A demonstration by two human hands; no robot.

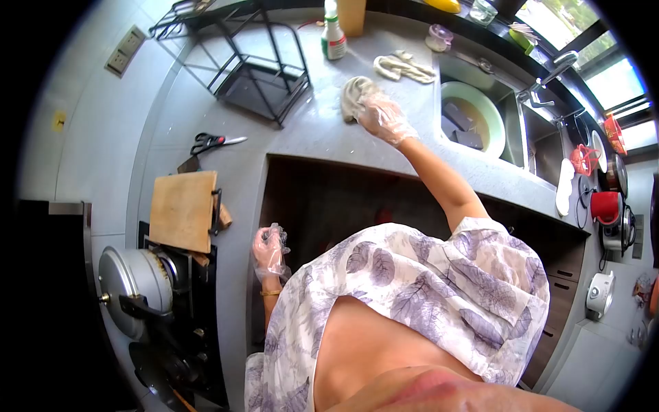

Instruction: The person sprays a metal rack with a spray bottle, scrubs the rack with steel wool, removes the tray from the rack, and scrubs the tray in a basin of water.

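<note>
My right hand (386,119), in a clear plastic glove, presses a bunched grey-white cloth (356,97) onto the grey countertop (316,142). Its fingers are closed over the cloth. A second pale cloth (403,67) lies crumpled just behind it. To the right, a pale green basin (503,130) sits in the sink (446,72), with cloudy water and dark flat pieces inside. My left hand (270,249), also gloved, hangs by the counter's left section with its fingers curled in. Nothing shows in it.
A black wire rack (264,86) stands at the back left, near scissors (214,143). A spray bottle (333,38) is at the back. A wooden cutting board (182,211) and a pressure cooker (135,287) are at left. The faucet (549,77) rises behind the sink.
</note>
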